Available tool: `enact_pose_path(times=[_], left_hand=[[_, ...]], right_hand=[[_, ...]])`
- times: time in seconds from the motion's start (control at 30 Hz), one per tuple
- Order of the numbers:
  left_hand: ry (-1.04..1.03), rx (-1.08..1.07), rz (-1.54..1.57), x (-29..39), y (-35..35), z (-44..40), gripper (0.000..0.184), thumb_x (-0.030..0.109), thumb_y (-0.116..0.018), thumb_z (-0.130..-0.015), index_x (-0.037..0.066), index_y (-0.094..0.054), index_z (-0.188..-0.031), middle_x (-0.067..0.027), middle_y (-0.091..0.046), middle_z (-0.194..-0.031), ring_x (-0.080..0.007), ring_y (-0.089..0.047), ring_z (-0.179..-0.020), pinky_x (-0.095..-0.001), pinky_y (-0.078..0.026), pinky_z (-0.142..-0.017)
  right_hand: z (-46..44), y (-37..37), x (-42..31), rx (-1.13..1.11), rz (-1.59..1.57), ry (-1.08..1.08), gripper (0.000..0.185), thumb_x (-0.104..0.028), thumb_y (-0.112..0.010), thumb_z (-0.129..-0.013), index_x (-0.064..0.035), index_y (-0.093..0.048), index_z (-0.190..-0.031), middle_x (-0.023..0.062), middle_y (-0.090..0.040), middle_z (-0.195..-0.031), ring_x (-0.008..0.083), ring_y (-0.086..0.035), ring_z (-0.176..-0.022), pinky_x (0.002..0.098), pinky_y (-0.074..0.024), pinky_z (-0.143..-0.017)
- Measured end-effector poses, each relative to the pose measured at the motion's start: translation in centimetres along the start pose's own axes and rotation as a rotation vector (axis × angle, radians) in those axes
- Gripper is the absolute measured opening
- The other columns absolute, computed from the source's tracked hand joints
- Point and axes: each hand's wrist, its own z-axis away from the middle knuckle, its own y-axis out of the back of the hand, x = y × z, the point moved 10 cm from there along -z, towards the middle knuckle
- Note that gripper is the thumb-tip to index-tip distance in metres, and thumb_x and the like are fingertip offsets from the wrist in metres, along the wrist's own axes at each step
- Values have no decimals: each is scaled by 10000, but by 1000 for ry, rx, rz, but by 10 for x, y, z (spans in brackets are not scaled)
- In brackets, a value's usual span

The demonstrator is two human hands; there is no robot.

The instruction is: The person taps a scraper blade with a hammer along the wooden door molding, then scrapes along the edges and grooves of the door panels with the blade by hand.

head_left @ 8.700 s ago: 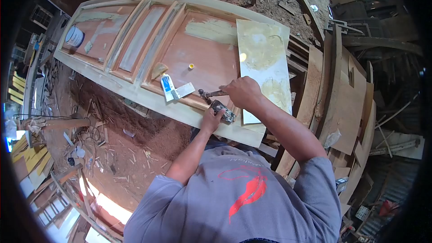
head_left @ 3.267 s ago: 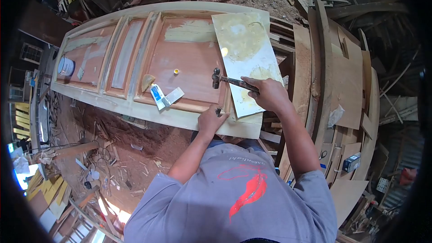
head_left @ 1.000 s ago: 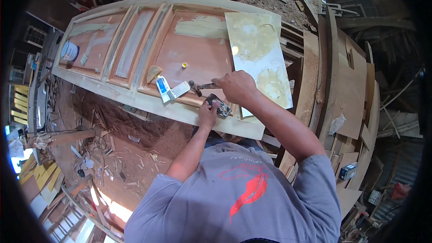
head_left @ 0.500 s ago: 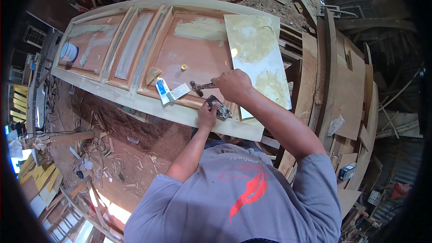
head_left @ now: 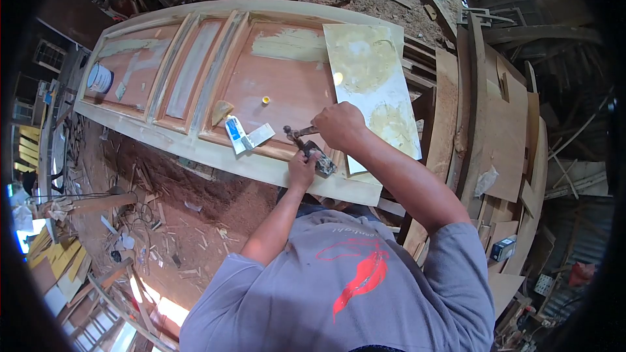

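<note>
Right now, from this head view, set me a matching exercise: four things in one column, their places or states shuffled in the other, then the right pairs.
Column one
1. hammer
2. dark block
3. bucket
4. flat board

Column two
A. standing toward the left end of the panelled door in the picture
B. gripped in the right hand
C. white with yellowish smears, lying over the door's right-hand part
D. held in the left hand

Right pairs: 1-B, 2-D, 3-A, 4-C
</note>
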Motion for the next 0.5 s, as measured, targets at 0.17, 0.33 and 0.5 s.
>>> enact_pose_path(times=[0.17, 0.33, 0.5], left_hand=[[50, -26, 172, -12, -3, -3, 315, 306, -803, -1051, 6, -709, -1061, -54, -775, -868, -91, -707, -756, -290, -575, -695], [130, 4, 146, -19, 15, -8, 289, 281, -789, -1064, 8, -698, -1087, -52, -779, -902, -93, -727, -780, -283, -602, -699], [111, -52, 154, -16, 6, -8, 295, 291, -781, -1068, 10, -698, -1104, -51, -776, -893, -87, -723, -769, -284, -603, -676]], right_hand=[[21, 28, 17, 154, -108, -60, 306, -122, -688, -935, -229, -825, -1187, 71, -826, -971, 284, -824, -905, 423, -650, -737], [33, 43, 28, 148, -152, -96, 317, -105, -688, -930, -227, -820, -1191, 68, -825, -982, 292, -824, -898, 432, -656, -725], [26, 22, 30, 79, -165, -103, 592, -55, -657, -894, -327, -758, -1410, 94, -808, -959, 318, -809, -887, 463, -645, -746]])
